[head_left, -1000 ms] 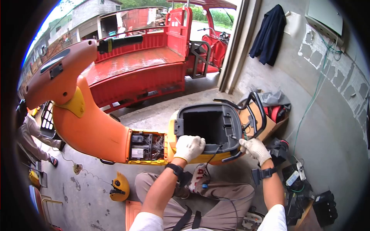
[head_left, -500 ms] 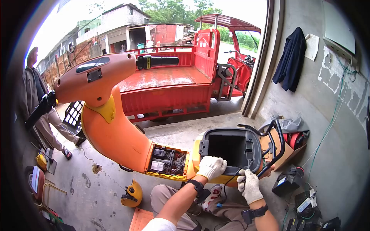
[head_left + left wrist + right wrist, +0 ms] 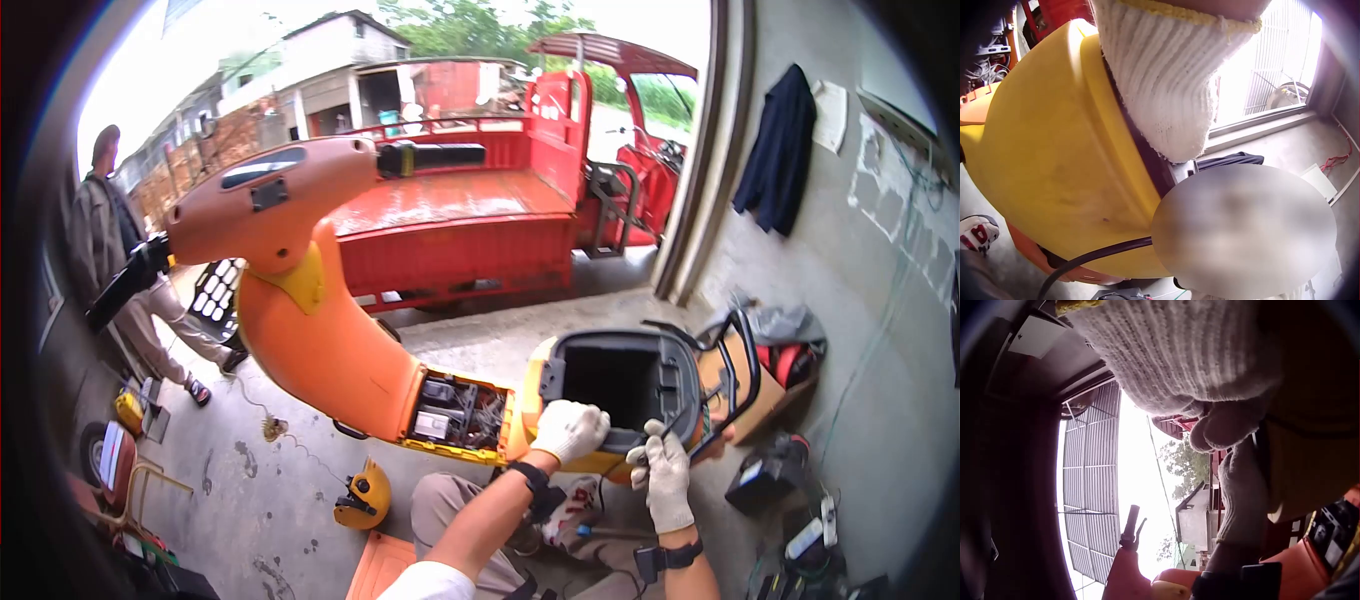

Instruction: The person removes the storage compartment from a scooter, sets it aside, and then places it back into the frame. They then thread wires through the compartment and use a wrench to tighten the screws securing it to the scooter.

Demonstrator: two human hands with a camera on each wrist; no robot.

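Note:
In the head view, a white-gloved left hand (image 3: 572, 431) grips the near rim of a dark storage bin (image 3: 622, 342) at the back of an orange and yellow scooter (image 3: 320, 345). The right hand (image 3: 666, 480), also gloved, is close beside it at the rim's right corner, fingers curled and pinching a thin black cable. That cable (image 3: 1097, 255) crosses the yellow body panel (image 3: 1054, 150) in the left wrist view and disappears behind a blurred oval. Wiring and boxy parts (image 3: 455, 415) show in an opened compartment ahead of the bin.
A black tubular rack (image 3: 752, 375) curves behind the bin, close to the right hand. On the floor lie a yellow headlight-like part (image 3: 364, 497), an orange panel (image 3: 380, 565) and black battery-like boxes (image 3: 768, 475). Another person (image 3: 150, 270) stands at left; a red cargo tricycle (image 3: 460, 250) is outside.
The right hand has moved left, from beside the rack to the bin's near rim, close to the left hand. The left hand stays on the rim. The head view has swung left and up.

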